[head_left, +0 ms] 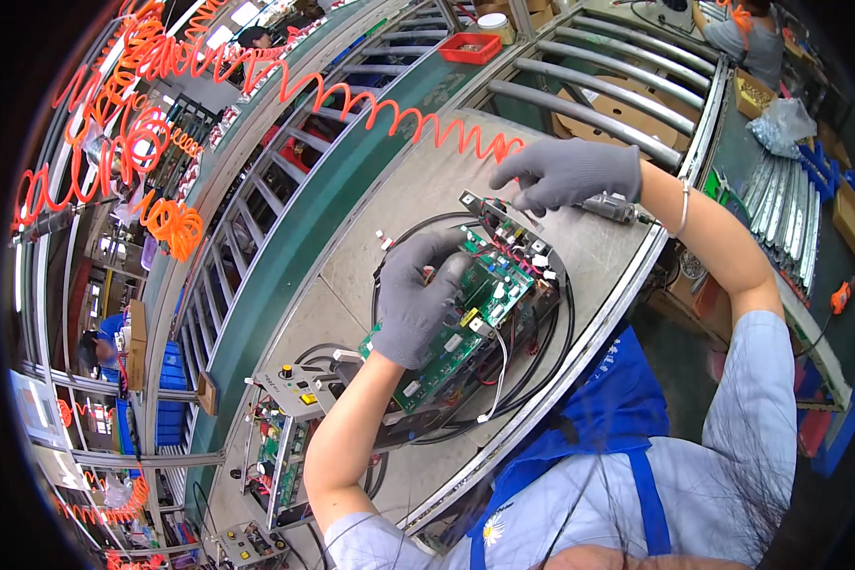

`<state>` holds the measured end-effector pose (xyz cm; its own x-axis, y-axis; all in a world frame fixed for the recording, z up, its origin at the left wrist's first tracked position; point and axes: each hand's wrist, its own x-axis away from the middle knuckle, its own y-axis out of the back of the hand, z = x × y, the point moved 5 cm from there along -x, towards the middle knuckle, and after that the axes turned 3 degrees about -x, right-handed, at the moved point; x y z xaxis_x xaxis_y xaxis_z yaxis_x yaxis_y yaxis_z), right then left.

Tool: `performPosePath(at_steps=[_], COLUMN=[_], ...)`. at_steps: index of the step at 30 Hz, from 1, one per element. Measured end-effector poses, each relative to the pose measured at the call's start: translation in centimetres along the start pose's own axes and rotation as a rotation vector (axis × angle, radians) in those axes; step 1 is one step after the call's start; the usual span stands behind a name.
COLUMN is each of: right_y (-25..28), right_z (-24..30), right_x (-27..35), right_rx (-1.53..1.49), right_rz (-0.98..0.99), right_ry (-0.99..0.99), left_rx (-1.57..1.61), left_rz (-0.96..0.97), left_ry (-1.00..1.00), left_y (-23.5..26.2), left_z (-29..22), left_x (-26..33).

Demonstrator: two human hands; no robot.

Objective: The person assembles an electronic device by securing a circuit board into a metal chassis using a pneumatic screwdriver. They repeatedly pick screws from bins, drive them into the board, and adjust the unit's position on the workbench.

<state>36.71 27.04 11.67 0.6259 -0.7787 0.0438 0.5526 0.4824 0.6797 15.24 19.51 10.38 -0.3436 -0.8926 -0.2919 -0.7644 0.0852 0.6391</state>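
My left hand [418, 296], in a grey glove, rests over a green circuit board [489, 285] packed with connectors and wires. Its thumb and fingers pinch together near the board's middle; whatever is between them is hidden. Past the board's upper right corner, my right hand [572, 176], also gloved, has curled fingers. A grey, cylindrical power tool [610, 207] sticks out from under its palm, and the fingers seem to wrap it, though their grip is partly hidden. An upright metal bracket [496, 217] stands at the board's far edge. A white cable [503, 366] hangs off the near side.
A black cable [568, 328] loops around the board on the grey worktable [351, 275]. A red coiled hose [389, 109] stretches to my right hand. Another unit with a yellow-labelled panel [294, 389] stands at left. Beyond lie a roller conveyor [598, 114] and a red tray [469, 47].
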Motion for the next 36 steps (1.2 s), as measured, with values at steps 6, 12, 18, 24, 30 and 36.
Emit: performPosePath(at_steps=[6,12,18,24,30,36], right_y=[-0.5,-2.0,-1.8,-4.7,-3.3,-1.6], right_z=[6.8,0.2,7.1,11.9,10.2,8.6], right_x=[-0.2,-1.7,-1.8,-4.1,-1.8,1.3], right_rx=[0.05,0.174,0.153,0.392,0.207,0.208], right_rz=[-0.075,0.013,-0.129,-0.051,0.012,-0.245], right_ry=[0.301,-0.18,0.179,0.302,0.241,0.389], left_rx=[0.05,-0.032,-0.442,-0.558,-0.794,0.021], left_rz=[0.045,0.038,-0.026,0.091,0.212,-0.056], left_ry=[0.1,-0.091,-0.607,-0.475,-0.39,-0.132], left_y=[0.2,0.1,-0.5,-3.9,-6.5,-2.0], left_z=[0.9,-0.1,-3.5,-4.8,-4.3,1.5], left_x=[-0.1,-0.2,0.9,0.4,-1.8,-1.8])
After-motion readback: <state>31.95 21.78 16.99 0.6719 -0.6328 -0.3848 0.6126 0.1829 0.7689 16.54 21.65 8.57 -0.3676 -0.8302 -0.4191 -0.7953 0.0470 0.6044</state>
